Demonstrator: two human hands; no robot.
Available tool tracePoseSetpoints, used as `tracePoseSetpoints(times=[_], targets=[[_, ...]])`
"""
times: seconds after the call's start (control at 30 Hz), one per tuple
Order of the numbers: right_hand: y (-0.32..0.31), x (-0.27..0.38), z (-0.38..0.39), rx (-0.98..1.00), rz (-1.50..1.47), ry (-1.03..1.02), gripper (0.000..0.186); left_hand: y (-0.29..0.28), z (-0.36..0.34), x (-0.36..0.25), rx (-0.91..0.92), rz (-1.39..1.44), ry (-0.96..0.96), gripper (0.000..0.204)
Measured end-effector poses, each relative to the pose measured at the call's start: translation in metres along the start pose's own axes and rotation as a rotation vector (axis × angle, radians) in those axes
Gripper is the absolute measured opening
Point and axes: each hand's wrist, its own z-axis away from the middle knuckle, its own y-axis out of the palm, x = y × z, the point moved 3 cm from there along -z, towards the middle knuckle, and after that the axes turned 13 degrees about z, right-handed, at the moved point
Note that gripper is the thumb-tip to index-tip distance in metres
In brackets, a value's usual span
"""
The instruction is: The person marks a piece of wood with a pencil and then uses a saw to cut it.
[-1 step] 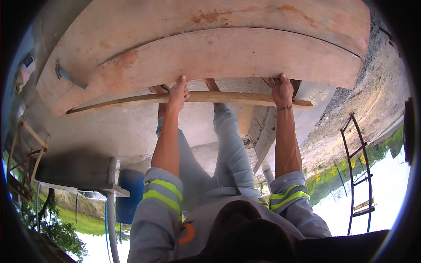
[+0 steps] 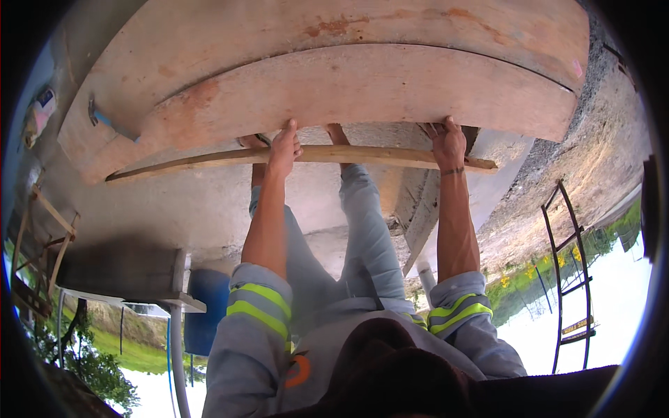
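A long plywood strip point(image 2: 362, 87) lies over a larger plywood sheet point(image 2: 230, 38), its far edge set back from the sheet's far side. My left hand point(image 2: 283, 150) grips the strip's near edge, thumb on top and fingers curled beneath. Further right, my right hand point(image 2: 449, 145) holds the same edge, with its thumb up and its fingers partly hidden under the wood. Just below the strip, a narrow wooden batten point(image 2: 362, 155) runs crosswise, passing by both hands. On the plywood to the left rests a hammer point(image 2: 103, 118) with a blue handle.
My feet and legs are close under the near edge. A blue barrel point(image 2: 205, 313) and a grey tank-like box point(image 2: 115, 268) stand at lower left, near a wooden frame point(image 2: 63, 240). A dark ladder-like frame point(image 2: 559, 279) is at right. A packet point(image 2: 43, 108) lies far left.
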Motion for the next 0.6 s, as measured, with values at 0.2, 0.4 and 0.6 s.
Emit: tracePoseSetpoints(times=[0.2, 0.4, 0.6], targets=[[0.016, 0.002, 0.0, -0.011, 0.126, 0.089, 0.053, -0.022, -0.001, -0.005, -0.194, -0.065, -0.065, 0.037], [0.012, -0.001, -0.016, -0.021, 0.039, 0.046, 0.059, -0.127, -0.005, -0.061, -0.984, -0.473, 0.617, 0.053], [0.005, -0.008, -0.026, 0.009, 0.413, -0.119, 0.061, -0.197, 0.01, -0.185, -0.996, -0.549, 0.604, 0.064]])
